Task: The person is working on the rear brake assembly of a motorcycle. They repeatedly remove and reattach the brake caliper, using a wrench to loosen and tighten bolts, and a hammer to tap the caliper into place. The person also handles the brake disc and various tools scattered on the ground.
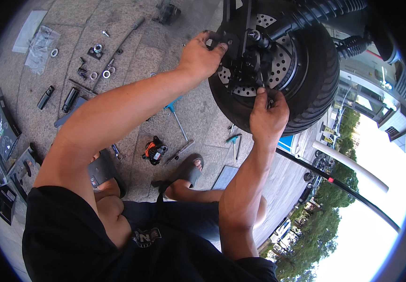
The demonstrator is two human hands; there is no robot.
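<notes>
A wheel with a black tyre (323,80) and a drilled silver brake disc (282,60) stands upright at the upper right. My left hand (202,57) grips a flat black metal bracket (231,44) beside the disc, thumb on its near face. At the disc's lower edge, the thumb and fingers of my right hand (269,115) are pinched together; what they hold, if anything, is too small to make out. Between both hands sits a dark mechanical assembly (247,66) partly covering the disc. A black shock absorber (318,13) slants above the wheel.
On the paving lie a black-and-orange brake caliper (154,150), a blue T-handle wrench (178,121), another blue-handled tool (234,140), black sockets (70,99), washers and bolts. Packaging boxes (1,124) line the left. A black pole (344,185) crosses at right.
</notes>
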